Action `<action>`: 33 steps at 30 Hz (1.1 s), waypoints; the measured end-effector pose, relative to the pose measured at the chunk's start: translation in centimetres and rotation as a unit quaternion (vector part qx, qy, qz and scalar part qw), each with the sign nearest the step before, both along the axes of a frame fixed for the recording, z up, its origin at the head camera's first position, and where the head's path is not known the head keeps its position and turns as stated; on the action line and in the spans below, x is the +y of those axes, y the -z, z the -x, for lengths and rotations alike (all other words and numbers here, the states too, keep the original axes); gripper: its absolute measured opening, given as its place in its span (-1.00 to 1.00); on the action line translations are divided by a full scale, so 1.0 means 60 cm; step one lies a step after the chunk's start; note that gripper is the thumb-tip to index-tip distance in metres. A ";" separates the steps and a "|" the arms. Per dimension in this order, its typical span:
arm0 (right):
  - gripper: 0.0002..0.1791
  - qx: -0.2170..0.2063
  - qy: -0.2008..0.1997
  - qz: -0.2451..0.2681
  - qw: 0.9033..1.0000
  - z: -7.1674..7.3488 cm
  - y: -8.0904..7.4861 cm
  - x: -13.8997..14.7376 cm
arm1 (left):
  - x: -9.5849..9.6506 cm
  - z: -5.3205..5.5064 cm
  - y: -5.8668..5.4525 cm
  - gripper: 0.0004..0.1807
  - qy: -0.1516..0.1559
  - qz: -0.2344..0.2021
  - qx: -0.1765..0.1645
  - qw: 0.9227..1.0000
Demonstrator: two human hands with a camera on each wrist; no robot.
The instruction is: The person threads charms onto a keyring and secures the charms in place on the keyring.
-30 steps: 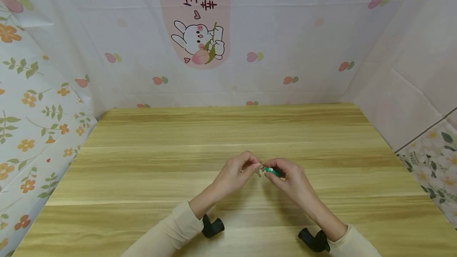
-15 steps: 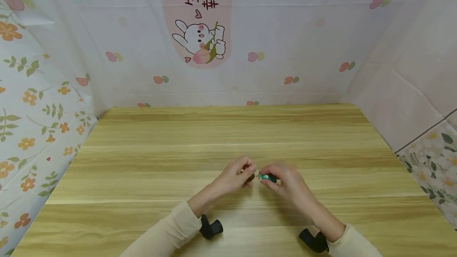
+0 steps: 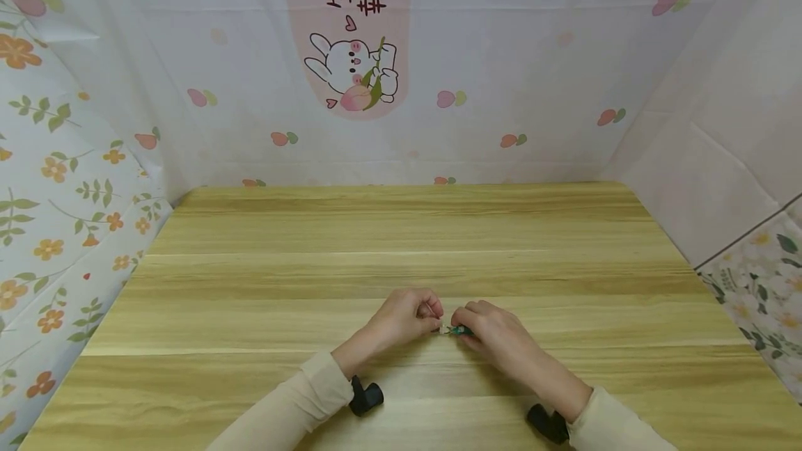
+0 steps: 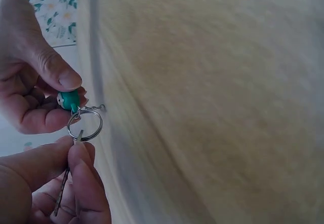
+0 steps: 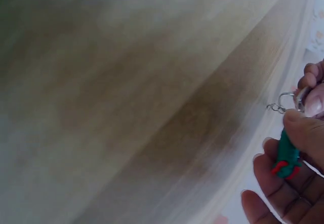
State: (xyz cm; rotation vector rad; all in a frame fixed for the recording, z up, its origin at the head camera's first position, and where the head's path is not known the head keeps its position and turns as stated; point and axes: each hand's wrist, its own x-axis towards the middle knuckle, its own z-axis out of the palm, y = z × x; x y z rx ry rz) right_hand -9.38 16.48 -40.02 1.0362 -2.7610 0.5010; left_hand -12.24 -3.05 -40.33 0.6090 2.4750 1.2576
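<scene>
My left hand [image 3: 401, 315] pinches a thin flat metal key [image 4: 62, 191] between thumb and index finger, seen edge-on in the left wrist view. The key's upper end meets a silver split ring [image 4: 85, 125], overlapping its lower edge. From the ring, a short chain [image 5: 276, 107] leads to a small green figure charm [image 5: 287, 153] with red at its lower end. My right hand [image 3: 501, 339] grips this charm between thumb and fingers, close to the ring. In the head view both hands nearly meet low over the table, and fingers cover most of the charm.
The wood-grain table [image 3: 250, 277] spreads out around both hands. A black wrist mount [image 3: 366, 397] sits at the left wrist, another [image 3: 548, 424] at the right. Printed cloth [image 3: 501, 54] hangs behind the table and along its sides.
Both hands have moved nearer the body and slightly left, carrying the ring and charm. The right hand has turned so its back covers more of the charm; the left has shifted its pinch.
</scene>
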 end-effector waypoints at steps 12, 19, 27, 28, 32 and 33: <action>-0.74 -0.035 -0.010 -0.012 0.999 0.009 0.007 0.005 | -0.003 -0.008 0.009 -0.95 -0.014 0.057 0.050 0.997; -0.76 -0.048 -0.003 -0.021 0.999 0.012 0.006 0.009 | -0.007 -0.009 0.008 -0.93 -0.014 0.076 0.074 0.994; -0.74 -0.062 0.028 -0.019 0.997 0.007 0.002 0.012 | -0.010 -0.015 0.004 -0.84 -0.032 0.151 0.102 0.983; -0.73 -0.065 0.041 -0.014 0.997 0.006 0.001 0.011 | -0.011 -0.016 0.004 -0.83 -0.035 0.162 0.110 0.980; -0.60 -0.061 0.101 0.010 0.993 0.002 -0.002 0.012 | -0.020 -0.020 0.005 -0.81 -0.051 0.196 0.157 0.967; -0.56 -0.056 0.113 0.015 0.992 0.001 -0.002 0.013 | -0.022 -0.021 0.004 -0.80 -0.056 0.201 0.171 0.963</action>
